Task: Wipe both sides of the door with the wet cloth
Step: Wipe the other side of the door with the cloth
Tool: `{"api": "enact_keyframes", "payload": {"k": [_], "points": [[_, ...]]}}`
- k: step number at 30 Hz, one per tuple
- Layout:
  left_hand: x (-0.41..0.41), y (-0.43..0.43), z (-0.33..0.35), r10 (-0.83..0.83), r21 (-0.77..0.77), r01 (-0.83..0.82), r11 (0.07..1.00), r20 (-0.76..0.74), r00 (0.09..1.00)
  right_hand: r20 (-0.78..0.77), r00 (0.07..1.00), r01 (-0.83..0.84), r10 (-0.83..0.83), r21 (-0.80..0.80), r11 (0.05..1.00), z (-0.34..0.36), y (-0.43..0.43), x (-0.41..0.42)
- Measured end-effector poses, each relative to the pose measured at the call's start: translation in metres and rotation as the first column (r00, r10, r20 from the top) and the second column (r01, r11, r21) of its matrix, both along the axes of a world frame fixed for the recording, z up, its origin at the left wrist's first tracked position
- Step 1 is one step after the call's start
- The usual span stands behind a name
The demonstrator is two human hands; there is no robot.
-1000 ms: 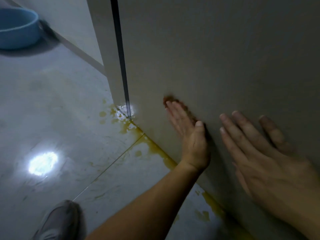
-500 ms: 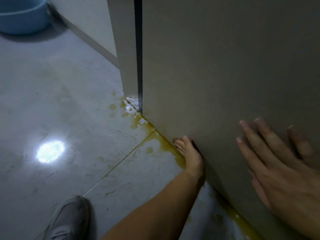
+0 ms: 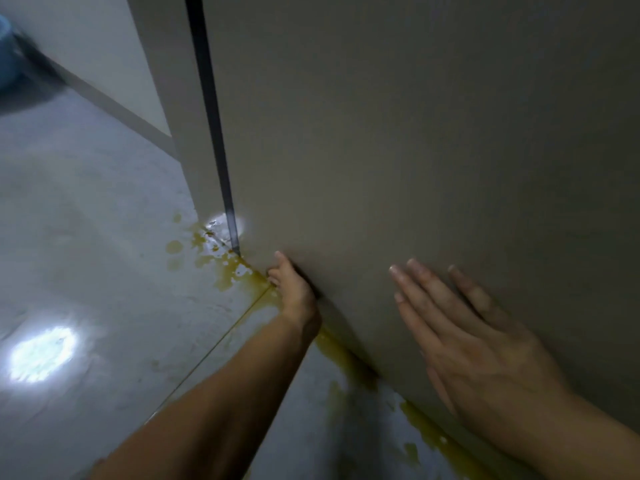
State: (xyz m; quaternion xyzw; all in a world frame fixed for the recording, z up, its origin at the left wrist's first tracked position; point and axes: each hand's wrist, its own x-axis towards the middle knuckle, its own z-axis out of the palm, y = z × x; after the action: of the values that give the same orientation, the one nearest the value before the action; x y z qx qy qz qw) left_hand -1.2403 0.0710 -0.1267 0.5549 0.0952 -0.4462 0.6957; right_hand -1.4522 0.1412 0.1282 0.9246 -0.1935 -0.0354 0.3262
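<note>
The grey-beige door [image 3: 398, 140] fills the right of the head view, seen at a slant. My left hand [image 3: 294, 294] lies against the door's face at its bottom edge, just above the floor and near the dark hinge-side gap [image 3: 211, 116]. No cloth shows; anything under the palm is hidden. My right hand [image 3: 478, 341] rests flat on the door further right, fingers straight and spread, holding nothing.
Yellow-brown liquid [image 3: 239, 271] is smeared on the grey floor tiles [image 3: 104, 254] along the door's foot and runs on to the lower right. A blue basin [image 3: 5, 53] stands at the far left by the wall. A lamp glare [image 3: 41, 353] shines on the floor.
My left hand slid down the door to its bottom edge, then left toward the gap. A reddish cloth tip seen beyond its fingers earlier is now hidden. My right hand stayed flat.
</note>
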Motion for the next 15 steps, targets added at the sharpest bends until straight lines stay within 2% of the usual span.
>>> {"api": "enact_keyframes", "payload": {"k": [1, 2, 4, 6, 7, 8, 11, 15], "points": [[-0.005, 0.014, 0.042, -0.008, -0.055, 0.009, 0.998, 0.014, 1.000, -0.004, 1.000, 0.007, -0.007, -0.010, 1.000, 0.006, 0.002, -0.006], [-0.019, 0.026, 0.090, 0.000, -0.117, 0.010, 0.993, 0.092, 0.996, -0.003, 1.000, 0.013, -0.013, -0.022, 1.000, 0.014, 0.004, -0.014], [-0.053, 0.043, 0.183, 0.068, -0.248, 0.047, 0.968, 0.437, 0.897, 0.004, 1.000, 0.024, -0.024, -0.071, 0.997, 0.035, 0.008, -0.029], [-0.059, 0.049, 0.256, 0.168, -0.325, 0.121, 0.938, 0.730, 0.662, 0.018, 0.999, 0.042, -0.040, -0.127, 0.991, 0.062, 0.010, -0.043], [-0.054, 0.045, 0.278, 0.239, -0.346, 0.130, 0.929, 0.830, 0.504, 0.039, 0.998, 0.054, -0.049, -0.149, 0.987, 0.075, 0.012, -0.049], [-0.052, 0.045, 0.302, 0.289, -0.376, 0.178, 0.910, 0.879, 0.380, 0.062, 0.997, 0.064, -0.054, -0.171, 0.983, 0.087, 0.013, -0.055], [-0.066, 0.048, 0.323, 0.270, -0.289, 0.307, 0.907, 0.957, 0.105, 0.090, 0.993, 0.092, -0.073, -0.234, 0.968, 0.109, 0.016, -0.075], [-0.111, 0.079, 0.265, 0.137, -0.042, 0.442, 0.896, 0.973, -0.186, 0.105, 0.989, 0.125, -0.101, -0.260, 0.957, 0.110, 0.024, -0.098]]}}
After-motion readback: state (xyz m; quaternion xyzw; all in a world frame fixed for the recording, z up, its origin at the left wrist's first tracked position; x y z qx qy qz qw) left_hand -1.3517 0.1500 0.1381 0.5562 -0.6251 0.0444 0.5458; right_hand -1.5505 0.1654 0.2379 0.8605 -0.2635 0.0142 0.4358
